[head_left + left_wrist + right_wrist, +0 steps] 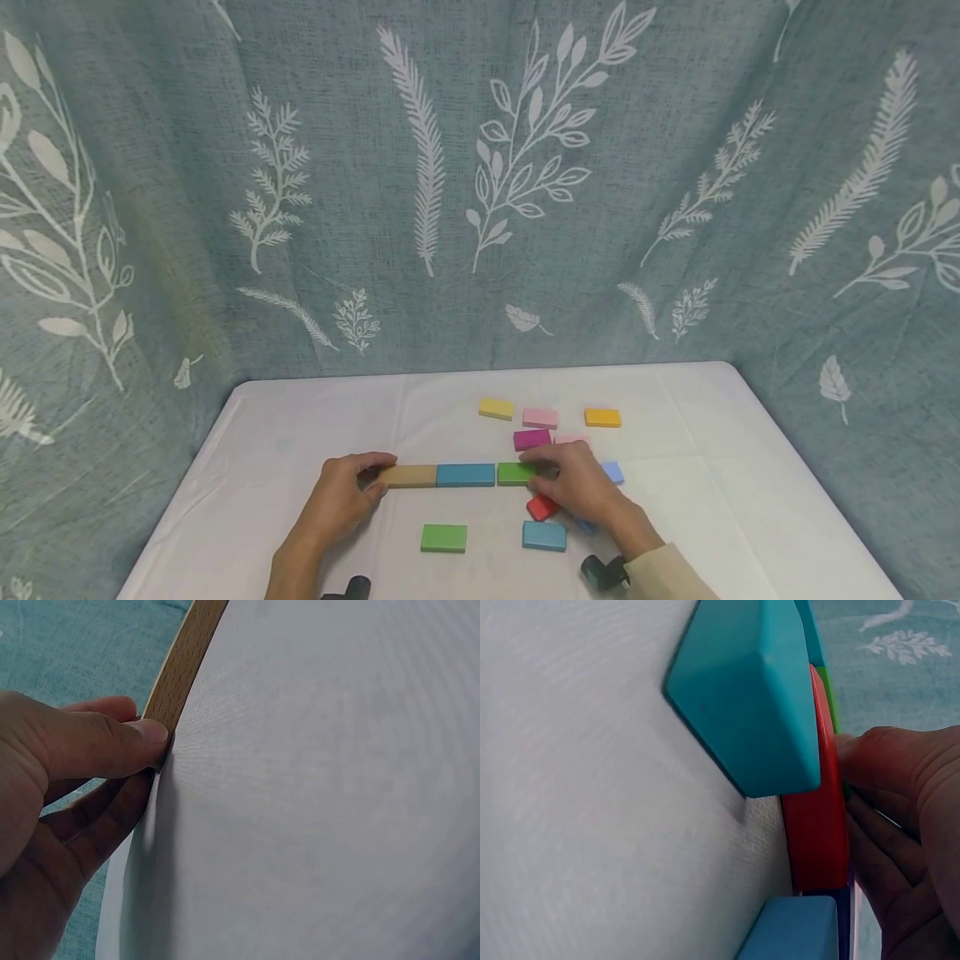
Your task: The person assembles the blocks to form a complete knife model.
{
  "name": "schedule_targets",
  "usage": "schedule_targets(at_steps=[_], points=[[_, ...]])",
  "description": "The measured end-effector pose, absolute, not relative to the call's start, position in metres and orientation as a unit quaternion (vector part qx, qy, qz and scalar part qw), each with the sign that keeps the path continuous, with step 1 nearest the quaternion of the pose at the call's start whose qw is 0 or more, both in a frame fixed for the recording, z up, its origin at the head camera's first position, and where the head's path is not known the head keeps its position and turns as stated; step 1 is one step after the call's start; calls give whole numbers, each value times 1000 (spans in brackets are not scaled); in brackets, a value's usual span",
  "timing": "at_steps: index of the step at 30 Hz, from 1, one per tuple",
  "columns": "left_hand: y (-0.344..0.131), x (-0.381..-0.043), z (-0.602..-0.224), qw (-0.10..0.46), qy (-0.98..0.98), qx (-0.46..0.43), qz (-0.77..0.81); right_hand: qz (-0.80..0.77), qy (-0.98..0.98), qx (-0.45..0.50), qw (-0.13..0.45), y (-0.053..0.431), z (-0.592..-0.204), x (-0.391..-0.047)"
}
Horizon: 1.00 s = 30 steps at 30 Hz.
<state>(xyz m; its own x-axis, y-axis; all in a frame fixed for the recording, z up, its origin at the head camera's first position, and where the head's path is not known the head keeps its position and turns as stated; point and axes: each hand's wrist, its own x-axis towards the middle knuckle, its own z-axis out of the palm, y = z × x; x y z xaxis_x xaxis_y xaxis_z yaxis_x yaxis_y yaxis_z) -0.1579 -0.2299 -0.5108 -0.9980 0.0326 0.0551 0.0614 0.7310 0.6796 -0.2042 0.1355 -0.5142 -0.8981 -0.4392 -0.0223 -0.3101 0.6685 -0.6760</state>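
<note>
My left hand (pixel 341 497) pinches the left end of a plain wooden block (pixel 409 477) between thumb and fingers, as the left wrist view also shows. Right beside that block, in line with it, lies a blue block (pixel 465 475). My right hand (pixel 581 483) grips the right end of a green block (pixel 514 474), whose left end stands very close to the blue one. Under the right hand a red block (pixel 542 507) lies tilted. In the right wrist view the red block (pixel 817 840) hides most of the green one.
Nearer me lie a light green block (pixel 443 538) and a teal block (pixel 544 536). Beyond the right hand are magenta (pixel 532 440), pink (pixel 540 417), yellow (pixel 496 408) and orange (pixel 603 417) blocks. A light blue block (pixel 612 472) lies right of the hand. A patterned curtain (pixel 450 317) surrounds the white table (pixel 300 417).
</note>
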Motion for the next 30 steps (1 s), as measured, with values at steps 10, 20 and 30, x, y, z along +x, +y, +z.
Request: schedule_targets(at_steps=[10,20,30], points=[[-229,-158,-512,16,-931,-20,-365,-353,908,-203,102,132,-515,-205],[-230,-158,-512,15,-931,-19,-364,-347,907,-220,95,138,-509,-207],[-229,-158,-512,15,-930,-14,-367,-371,910,-184,14,189,-490,-227]])
